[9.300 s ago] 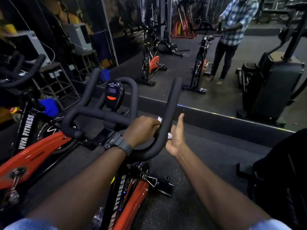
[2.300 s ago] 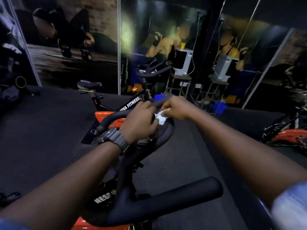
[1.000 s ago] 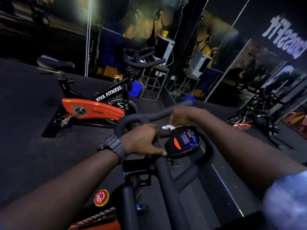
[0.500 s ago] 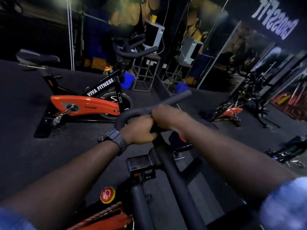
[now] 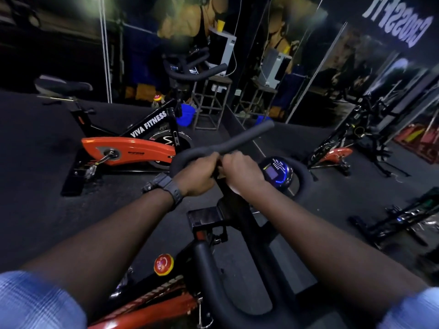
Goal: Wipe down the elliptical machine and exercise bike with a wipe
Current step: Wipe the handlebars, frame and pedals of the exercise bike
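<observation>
Gripping the black foam-padded handlebar [image 5: 228, 144] of the near black-and-orange exercise bike [image 5: 166, 302], both hands side by side on the far curved bar. Left hand [image 5: 198, 175], fingers curled over the padding, black digital wristwatch [image 5: 164, 186] on the wrist. Right hand [image 5: 240, 170], fingers curled round the same bar just beside the left, almost touching it. Wipe hidden; cannot tell which hand holds it. Just right of the right hand, a round black console with a lit blue screen [image 5: 276, 172]. Below, a red round knob [image 5: 163, 264] on the frame. Beyond, to the left, a second orange bike lettered VIVA FITNESS [image 5: 128, 148] on dark floor.
</observation>
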`<state>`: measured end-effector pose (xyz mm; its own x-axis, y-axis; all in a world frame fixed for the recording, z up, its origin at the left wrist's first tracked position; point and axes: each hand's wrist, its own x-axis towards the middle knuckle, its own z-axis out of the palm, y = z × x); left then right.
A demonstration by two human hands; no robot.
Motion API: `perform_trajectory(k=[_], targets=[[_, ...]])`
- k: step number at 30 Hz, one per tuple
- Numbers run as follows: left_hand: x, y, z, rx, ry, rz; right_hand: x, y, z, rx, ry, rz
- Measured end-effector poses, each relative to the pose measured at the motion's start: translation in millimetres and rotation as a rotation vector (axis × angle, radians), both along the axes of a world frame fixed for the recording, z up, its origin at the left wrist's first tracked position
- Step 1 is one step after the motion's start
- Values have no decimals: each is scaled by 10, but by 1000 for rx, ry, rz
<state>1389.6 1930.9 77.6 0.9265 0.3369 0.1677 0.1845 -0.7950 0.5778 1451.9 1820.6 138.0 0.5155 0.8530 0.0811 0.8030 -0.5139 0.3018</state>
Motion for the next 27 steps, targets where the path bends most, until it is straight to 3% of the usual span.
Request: perform_trajectory(k=[3,6,11,17,22,27], targets=[[-22,-6,-2,-22,-67,-42,-96,-154,-1,-76,-6,111],[-51,87,33,27,-66,-114,-82,-95,89,-156,-21,65],[-51,192,-24,109,-43,-218,-170,-101,-130,-92,-93,108],[-16,270,-168,186,-115,-274,-493,-1047,-379,-35,17,91],[18,244,-203,140,-102,-265,-446,-817,-279,170,116,-9],[2,246,-202,142,-70,-266,-499,-1241,-519,141,125,73]])
